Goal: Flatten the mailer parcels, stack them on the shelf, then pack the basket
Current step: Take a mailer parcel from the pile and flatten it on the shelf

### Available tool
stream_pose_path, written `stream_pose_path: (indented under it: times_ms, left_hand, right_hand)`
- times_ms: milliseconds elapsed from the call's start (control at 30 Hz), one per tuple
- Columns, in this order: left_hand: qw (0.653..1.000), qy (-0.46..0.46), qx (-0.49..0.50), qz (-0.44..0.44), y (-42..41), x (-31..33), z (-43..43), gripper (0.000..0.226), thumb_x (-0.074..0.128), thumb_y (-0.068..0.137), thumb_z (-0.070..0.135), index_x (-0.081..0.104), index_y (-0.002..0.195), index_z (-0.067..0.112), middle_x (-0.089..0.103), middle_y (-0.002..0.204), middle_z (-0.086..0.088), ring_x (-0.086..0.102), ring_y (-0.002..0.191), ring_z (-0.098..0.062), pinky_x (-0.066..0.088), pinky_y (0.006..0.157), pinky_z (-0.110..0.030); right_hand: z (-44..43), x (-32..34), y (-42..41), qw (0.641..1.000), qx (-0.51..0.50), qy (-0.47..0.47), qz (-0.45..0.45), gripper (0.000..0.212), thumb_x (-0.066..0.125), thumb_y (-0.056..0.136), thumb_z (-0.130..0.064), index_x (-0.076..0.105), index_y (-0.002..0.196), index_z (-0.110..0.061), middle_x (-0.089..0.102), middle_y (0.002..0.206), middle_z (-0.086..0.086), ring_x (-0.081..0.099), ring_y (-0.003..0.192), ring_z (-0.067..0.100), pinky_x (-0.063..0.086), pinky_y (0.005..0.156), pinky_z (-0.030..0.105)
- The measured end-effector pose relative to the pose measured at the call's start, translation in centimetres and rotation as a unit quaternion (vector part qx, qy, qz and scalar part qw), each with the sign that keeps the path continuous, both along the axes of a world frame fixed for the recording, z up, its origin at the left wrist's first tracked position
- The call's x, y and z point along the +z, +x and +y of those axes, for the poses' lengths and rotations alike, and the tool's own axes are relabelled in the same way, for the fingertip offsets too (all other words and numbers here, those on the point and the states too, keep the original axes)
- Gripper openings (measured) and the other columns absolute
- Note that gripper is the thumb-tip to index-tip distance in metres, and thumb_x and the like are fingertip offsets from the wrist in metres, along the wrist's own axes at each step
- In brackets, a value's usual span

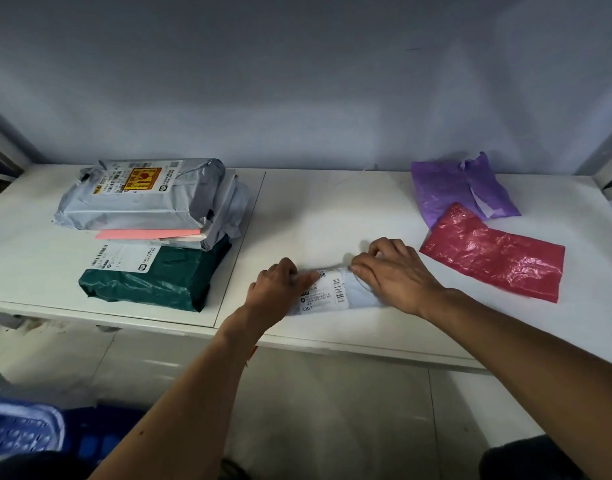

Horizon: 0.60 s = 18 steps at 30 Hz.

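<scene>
Right now both hands are on the small pale-blue plastic mailer parcel with a white barcode label [335, 294], which lies in the middle of the white shelf [332, 209], close to its near edge. My left hand [280, 284] curls its fingers over the parcel's left end. My right hand [392, 275] pinches the parcel's far right edge with bent fingers.

I judge this to be the flattening step. To do it well I would pin the left end and sweep a flat palm rightward, so trapped air escapes and the label stays face up and unwrinkled. Light pressure should be enough, since thin film slides easily on the smooth shelf.

The parcel would then go on the stack at far left, on top of the grey plastic mailer [141, 199]. It should be kept away from the red crinkled plastic bag [494, 261] just to the right.
</scene>
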<state>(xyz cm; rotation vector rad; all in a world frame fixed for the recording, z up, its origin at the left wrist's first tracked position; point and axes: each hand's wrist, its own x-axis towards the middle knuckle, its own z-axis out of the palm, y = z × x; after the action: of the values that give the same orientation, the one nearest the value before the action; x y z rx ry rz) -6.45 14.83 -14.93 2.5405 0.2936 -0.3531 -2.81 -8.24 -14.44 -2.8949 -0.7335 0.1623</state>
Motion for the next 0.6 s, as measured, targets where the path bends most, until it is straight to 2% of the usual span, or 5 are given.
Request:
stream_pose_path:
  times_ms: [67, 167, 300, 467, 600]
  left_hand:
    - [0.999, 0.044, 0.002, -0.013, 0.5, -0.7, -0.1, 0.047, 0.048, 0.088, 0.065, 0.052, 0.106, 0.021, 0.049, 0.11, -0.001, 0.044, 0.102, -0.024, 0.039, 0.092, -0.041]
    - [0.998, 0.049, 0.019, -0.047, 0.9, -1.4, -0.4, 0.048, 0.049, 0.089, 0.061, 0.05, 0.118, 0.023, 0.041, 0.122, -0.003, 0.038, 0.113, -0.026, 0.03, 0.097, -0.04]
    - [0.995, 0.05, 0.03, -0.079, 1.2, -2.3, -0.5, 0.053, 0.046, 0.091, 0.062, 0.042, 0.136, 0.033, 0.037, 0.138, -0.001, 0.032, 0.127, -0.026, 0.022, 0.105, -0.043]
    - [0.992, 0.086, 0.008, -0.087, 1.3, -2.3, -0.6, 0.054, 0.04, 0.093, 0.06, 0.038, 0.139, 0.033, 0.035, 0.14, -0.002, 0.03, 0.13, -0.025, 0.02, 0.108, -0.046]
    - [0.973, 0.201, -0.034, -0.11, 1.5, -1.8, -1.3, 0.062, 0.024, 0.099, 0.054, 0.016, 0.152, 0.022, 0.018, 0.156, -0.011, 0.014, 0.145, -0.026, 0.013, 0.116, -0.05]
  right_hand:
    - [0.1, -0.6, 0.5, 1.0, -0.008, 0.012, 0.006, 0.059, 0.014, 0.094, -0.059, 0.048, 0.136, -0.036, 0.042, 0.135, 0.0, 0.037, 0.124, 0.022, 0.031, 0.104, 0.034]
    - [0.3, -1.8, 1.4, 1.0, -0.014, 0.015, 0.004, 0.078, -0.002, 0.085, -0.065, 0.046, 0.14, -0.037, 0.041, 0.144, 0.0, 0.034, 0.133, 0.023, 0.028, 0.112, 0.035]
    - [0.5, -2.8, 2.2, 1.0, -0.009, 0.005, -0.01, 0.082, -0.006, 0.09, -0.064, 0.05, 0.139, -0.029, 0.045, 0.143, 0.006, 0.038, 0.132, 0.027, 0.03, 0.112, 0.038]
    - [0.5, -3.5, 3.0, 1.0, -0.002, -0.014, 0.0, 0.086, -0.013, 0.091, -0.062, 0.042, 0.145, -0.023, 0.044, 0.143, 0.01, 0.04, 0.131, 0.033, 0.032, 0.11, 0.043]
    - [0.4, -3.4, 3.1, 1.0, -0.009, -0.023, 0.002, 0.085, -0.014, 0.091, -0.063, 0.035, 0.149, -0.022, 0.042, 0.143, 0.008, 0.04, 0.13, 0.032, 0.033, 0.109, 0.043]
